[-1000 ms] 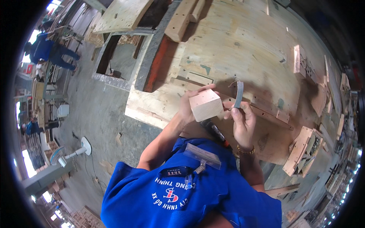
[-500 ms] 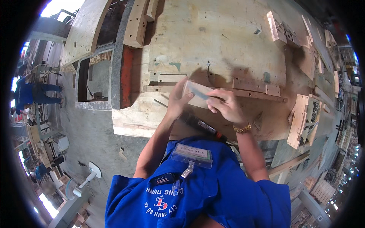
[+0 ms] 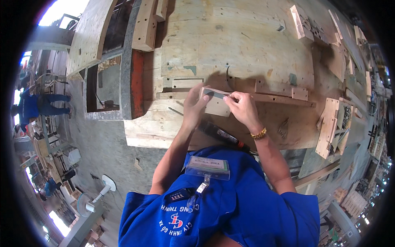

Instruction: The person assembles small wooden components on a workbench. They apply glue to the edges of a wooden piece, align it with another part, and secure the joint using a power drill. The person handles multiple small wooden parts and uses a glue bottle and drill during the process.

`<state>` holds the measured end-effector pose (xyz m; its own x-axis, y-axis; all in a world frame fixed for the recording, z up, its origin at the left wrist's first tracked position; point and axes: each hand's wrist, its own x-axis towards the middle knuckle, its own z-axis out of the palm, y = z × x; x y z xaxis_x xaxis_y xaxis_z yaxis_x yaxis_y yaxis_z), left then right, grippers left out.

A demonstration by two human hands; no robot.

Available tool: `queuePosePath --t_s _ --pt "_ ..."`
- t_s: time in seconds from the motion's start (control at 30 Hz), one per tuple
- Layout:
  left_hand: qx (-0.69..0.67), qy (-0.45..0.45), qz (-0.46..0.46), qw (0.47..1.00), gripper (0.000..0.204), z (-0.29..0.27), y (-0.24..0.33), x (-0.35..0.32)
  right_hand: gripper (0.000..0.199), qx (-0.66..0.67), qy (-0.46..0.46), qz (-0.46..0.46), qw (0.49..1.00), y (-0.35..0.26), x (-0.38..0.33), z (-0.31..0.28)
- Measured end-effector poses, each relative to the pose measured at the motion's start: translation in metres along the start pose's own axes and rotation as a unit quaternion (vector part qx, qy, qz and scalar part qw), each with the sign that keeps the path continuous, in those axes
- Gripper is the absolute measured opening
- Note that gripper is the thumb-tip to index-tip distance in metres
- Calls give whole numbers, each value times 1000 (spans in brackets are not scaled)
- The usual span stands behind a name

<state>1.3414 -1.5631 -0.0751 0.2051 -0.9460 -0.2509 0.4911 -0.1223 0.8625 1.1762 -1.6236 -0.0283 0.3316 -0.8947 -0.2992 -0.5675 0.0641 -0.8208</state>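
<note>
Pale wood block held up over near side of plywood bench. Left hand: fingers curled round block's left end, thumb over grey strip lying along block. Right hand: fingertips pinched on strip's right end. Block likely light, stiff, sturdy; best gripped by opposite sides. Strip looks thin, flexible, maybe tearable; hold ends.
</note>
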Motion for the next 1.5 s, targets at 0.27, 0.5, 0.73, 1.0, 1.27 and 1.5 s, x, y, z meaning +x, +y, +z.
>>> queuePosePath --t_s 0.27,0.5,0.73,1.0,1.27,1.5 --pt "-1 41 0 999 35 6 -1 3 27 4 33 -21 999 1 0 3" --pt "30 123 1 992 31 8 -1 1 28 66 115 -19 991 14 -10 -4" --pt "-39 77 34 996 34 30 29 -22 47 360 48 -46 930 7 -45 -20" --pt "4 46 63 997 36 45 44 -36 42 293 62 -43 953 -10 -55 -17" --pt "66 60 27 996 36 48 31 -38 26 290 121 -91 945 9 -59 -8" --pt "68 -32 -110 991 28 61 5 -34 44 282 127 17 951 57 -87 -32"
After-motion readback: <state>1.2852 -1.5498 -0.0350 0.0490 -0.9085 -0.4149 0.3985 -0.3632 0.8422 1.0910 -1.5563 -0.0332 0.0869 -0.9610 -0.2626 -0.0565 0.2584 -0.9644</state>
